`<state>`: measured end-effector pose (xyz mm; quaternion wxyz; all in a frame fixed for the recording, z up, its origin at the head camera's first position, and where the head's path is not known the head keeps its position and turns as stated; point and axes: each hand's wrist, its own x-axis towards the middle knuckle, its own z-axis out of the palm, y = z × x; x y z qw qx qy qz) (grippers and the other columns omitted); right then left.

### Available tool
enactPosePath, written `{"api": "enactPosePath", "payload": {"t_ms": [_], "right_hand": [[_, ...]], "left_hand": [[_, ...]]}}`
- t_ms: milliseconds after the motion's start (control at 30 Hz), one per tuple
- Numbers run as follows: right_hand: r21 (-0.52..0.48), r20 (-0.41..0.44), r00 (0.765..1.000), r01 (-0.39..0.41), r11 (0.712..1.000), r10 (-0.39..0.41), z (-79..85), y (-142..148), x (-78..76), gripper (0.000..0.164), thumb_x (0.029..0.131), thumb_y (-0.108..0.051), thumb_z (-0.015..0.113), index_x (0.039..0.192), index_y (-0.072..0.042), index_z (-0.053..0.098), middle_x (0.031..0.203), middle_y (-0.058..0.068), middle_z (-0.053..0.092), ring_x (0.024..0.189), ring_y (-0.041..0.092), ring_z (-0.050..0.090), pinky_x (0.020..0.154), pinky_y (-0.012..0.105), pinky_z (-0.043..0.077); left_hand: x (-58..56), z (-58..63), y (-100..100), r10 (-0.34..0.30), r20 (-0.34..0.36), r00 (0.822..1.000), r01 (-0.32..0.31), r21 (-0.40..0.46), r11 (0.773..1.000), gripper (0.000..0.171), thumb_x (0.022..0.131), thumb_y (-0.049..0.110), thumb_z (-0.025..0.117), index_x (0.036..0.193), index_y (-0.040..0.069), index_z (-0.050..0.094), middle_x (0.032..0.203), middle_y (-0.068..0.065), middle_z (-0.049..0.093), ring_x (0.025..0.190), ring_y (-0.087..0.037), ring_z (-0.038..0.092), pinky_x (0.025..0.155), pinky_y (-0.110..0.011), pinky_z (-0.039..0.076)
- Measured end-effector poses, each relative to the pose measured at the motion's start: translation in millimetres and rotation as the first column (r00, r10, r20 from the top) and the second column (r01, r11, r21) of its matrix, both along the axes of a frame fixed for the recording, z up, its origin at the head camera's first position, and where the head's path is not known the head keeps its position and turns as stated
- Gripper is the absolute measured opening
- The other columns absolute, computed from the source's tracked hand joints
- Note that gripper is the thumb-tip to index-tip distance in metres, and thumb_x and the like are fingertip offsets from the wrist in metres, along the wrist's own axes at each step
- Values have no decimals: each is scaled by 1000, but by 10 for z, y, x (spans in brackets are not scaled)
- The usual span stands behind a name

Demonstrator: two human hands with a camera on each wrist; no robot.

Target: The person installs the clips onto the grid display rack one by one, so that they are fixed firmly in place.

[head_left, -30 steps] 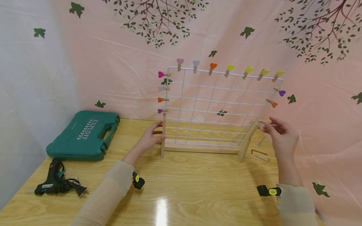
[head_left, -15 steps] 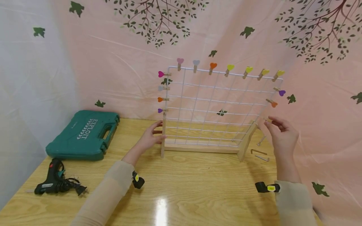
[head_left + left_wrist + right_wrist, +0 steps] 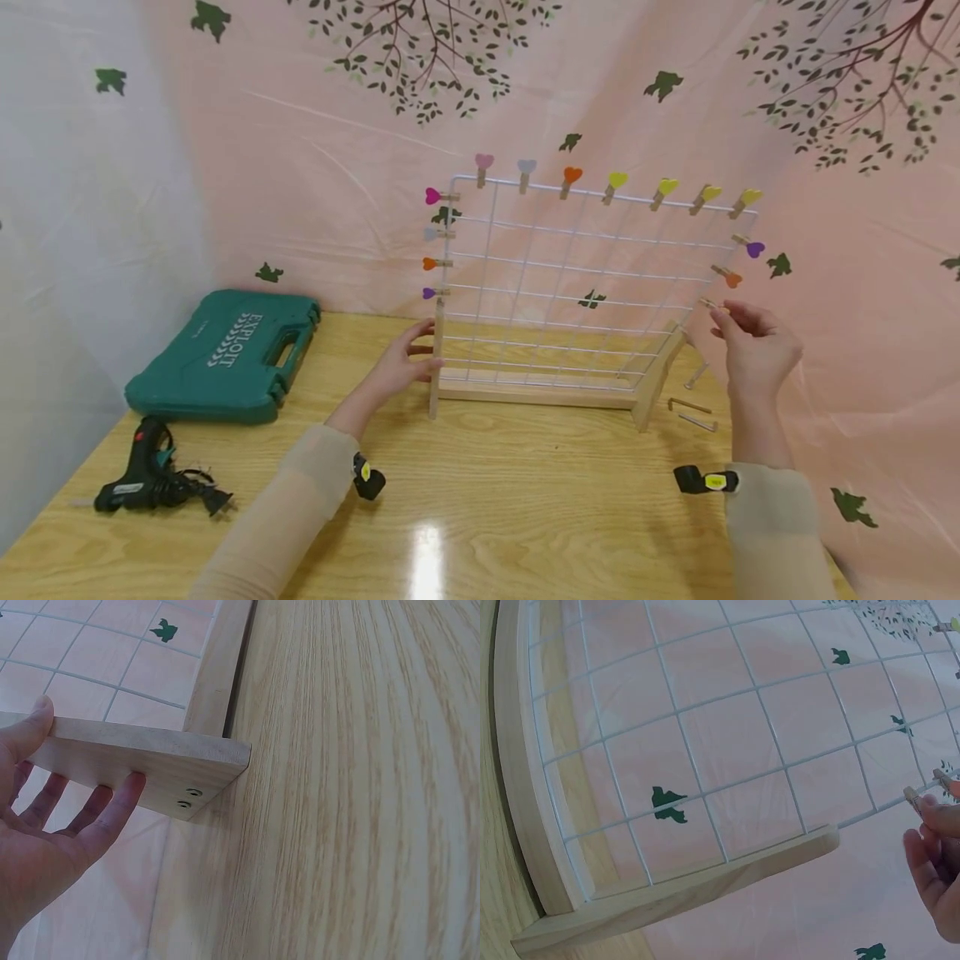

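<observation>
A white wire grid [image 3: 551, 189] stands upright in a wooden stand [image 3: 536, 395]. Heart-topped mini clothespins line its top rail and left side; a purple one [image 3: 754, 249] and an orange one [image 3: 732, 280] sit on the right side. My left hand [image 3: 401, 360] grips the stand's left upright [image 3: 142, 735], thumb on one edge and fingertips against the outer face. Below the orange clothespin, my right hand [image 3: 759, 346] pinches another clothespin [image 3: 913, 797], its wooden tip right at the grid's side wire. Fingers mostly hide this clothespin's heart.
On the table's left lie a green tool case [image 3: 232, 358] and a black glue gun [image 3: 135, 471] with its cord. Two L-shaped hex keys [image 3: 697, 422] and a thin metal rod [image 3: 697, 375] lie right of the stand. A pink printed curtain [image 3: 337, 208] hangs close behind.
My right hand has risen slightly, bringing the pinched clothespin from beside the stand's right upright up to the grid's side wire. My left hand keeps its grip. The head view has shifted slightly.
</observation>
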<state>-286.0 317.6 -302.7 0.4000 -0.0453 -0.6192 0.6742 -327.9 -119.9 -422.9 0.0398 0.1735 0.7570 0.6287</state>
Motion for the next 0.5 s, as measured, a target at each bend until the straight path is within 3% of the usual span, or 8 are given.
{"api": "enactPosePath", "payload": {"t_ms": [167, 500], "right_hand": [[166, 77, 986, 134, 977, -149, -9, 44, -16, 24, 64, -10, 78, 85, -1, 70, 63, -4, 61, 52, 4, 55, 52, 10, 48], [130, 102, 992, 68, 989, -81, 14, 41, -102, 22, 62, -10, 79, 80, -2, 69, 60, -4, 61, 49, 4, 54, 48, 12, 48]], "left_hand": [[13, 14, 1, -6, -4, 1000, 6, -4, 1000, 70, 82, 14, 64, 140, 22, 25, 139, -9, 30, 118, -39, 39, 72, -41, 54], [-5, -6, -3, -4, -1, 1000, 4, -4, 1000, 70, 83, 13, 63, 141, 22, 24, 139, -9, 29, 118, -39, 39, 71, -39, 54]]}}
